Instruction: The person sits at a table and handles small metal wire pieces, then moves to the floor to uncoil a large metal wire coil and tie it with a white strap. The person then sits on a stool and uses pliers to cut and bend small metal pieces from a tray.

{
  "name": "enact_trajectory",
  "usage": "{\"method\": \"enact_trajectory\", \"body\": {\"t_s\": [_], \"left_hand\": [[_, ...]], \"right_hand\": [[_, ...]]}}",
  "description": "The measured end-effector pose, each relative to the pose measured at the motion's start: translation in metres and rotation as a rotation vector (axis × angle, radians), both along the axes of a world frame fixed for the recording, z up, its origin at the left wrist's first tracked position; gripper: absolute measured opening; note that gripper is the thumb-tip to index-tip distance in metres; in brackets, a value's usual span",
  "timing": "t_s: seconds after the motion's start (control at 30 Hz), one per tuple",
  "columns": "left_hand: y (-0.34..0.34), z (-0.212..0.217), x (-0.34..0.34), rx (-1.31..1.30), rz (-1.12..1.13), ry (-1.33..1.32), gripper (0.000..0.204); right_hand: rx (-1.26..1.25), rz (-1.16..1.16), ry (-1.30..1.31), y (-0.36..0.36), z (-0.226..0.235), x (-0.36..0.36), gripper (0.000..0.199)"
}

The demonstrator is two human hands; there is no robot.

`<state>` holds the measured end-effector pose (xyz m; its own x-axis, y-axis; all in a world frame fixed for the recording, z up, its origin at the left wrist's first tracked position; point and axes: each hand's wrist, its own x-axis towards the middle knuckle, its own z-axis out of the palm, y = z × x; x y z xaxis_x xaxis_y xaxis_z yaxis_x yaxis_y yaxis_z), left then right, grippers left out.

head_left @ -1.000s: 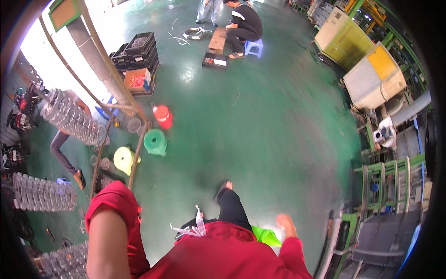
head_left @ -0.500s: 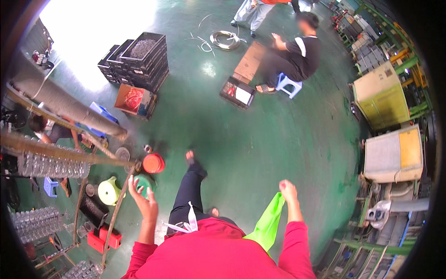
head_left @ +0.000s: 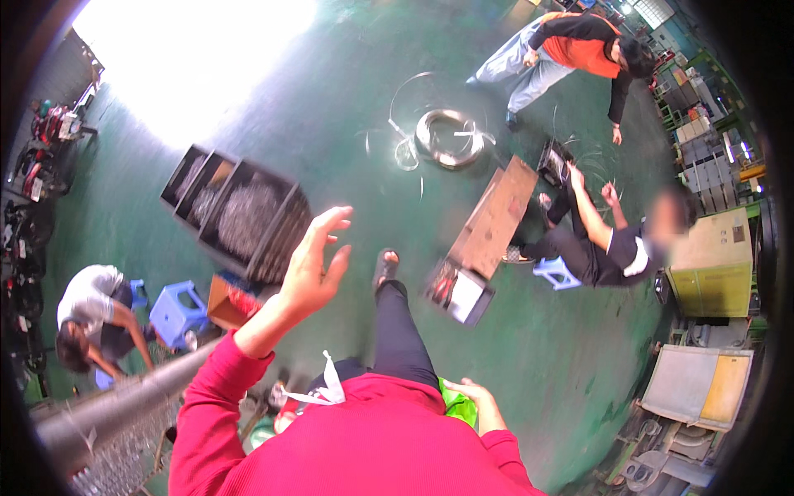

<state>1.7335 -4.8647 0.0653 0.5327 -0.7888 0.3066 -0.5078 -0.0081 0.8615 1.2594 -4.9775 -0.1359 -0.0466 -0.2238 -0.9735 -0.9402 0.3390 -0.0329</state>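
Since half a second ago, left hand (head_left: 308, 277) is showing farther forward and right hand (head_left: 473, 392) closer to the waist. Head view: left is hovering at 9 o'clock, fingers loosely spread, holding nothing. Right is lying against green cloth (head_left: 459, 407) at 5 o'clock, fingers extended; cannot tell whether it is gripping. Black crates (head_left: 284, 227) are standing at 10 o'clock, wire coil (head_left: 456, 159) lying at 1.
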Motion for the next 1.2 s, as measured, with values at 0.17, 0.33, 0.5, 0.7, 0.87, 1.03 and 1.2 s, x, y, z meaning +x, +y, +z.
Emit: {"method": "enact_trajectory", "body": {"t_s": [0.17,0.33,0.5,0.7,0.87,1.03,1.2], "left_hand": [[-0.127,-0.044,0.171,0.151,0.214,-0.033,0.054],[-0.162,-0.01,0.315,0.574,0.6,0.385,0.041],[-0.419,0.035,0.59,0.361,0.039,-0.362,0.028],[-0.814,0.049,0.636,0.006,-0.923,-0.399,0.025],[-0.923,-0.041,0.699,0.325,-1.512,-0.608,0.024],[-0.947,-0.12,0.798,1.678,-1.843,-0.575,0.039],[-1.103,-0.121,0.886,1.586,-2.15,-0.83,0.038]], "right_hand": [[0.136,-0.577,-0.481,-0.167,-0.058,0.17,0.06],[0.165,0.242,-0.294,-0.337,-0.038,0.397,0.057],[0.014,0.594,-0.439,-0.466,-0.032,0.616,0.048],[0.029,0.394,-0.493,-0.508,-0.043,0.803,0.038],[0.21,0.217,-0.379,-0.579,-0.108,0.912,0.044],[0.167,-0.352,-0.495,-0.575,-0.116,0.961,0.04],[0.262,-0.361,-0.429,-0.629,-0.127,1.081,0.056]]}}
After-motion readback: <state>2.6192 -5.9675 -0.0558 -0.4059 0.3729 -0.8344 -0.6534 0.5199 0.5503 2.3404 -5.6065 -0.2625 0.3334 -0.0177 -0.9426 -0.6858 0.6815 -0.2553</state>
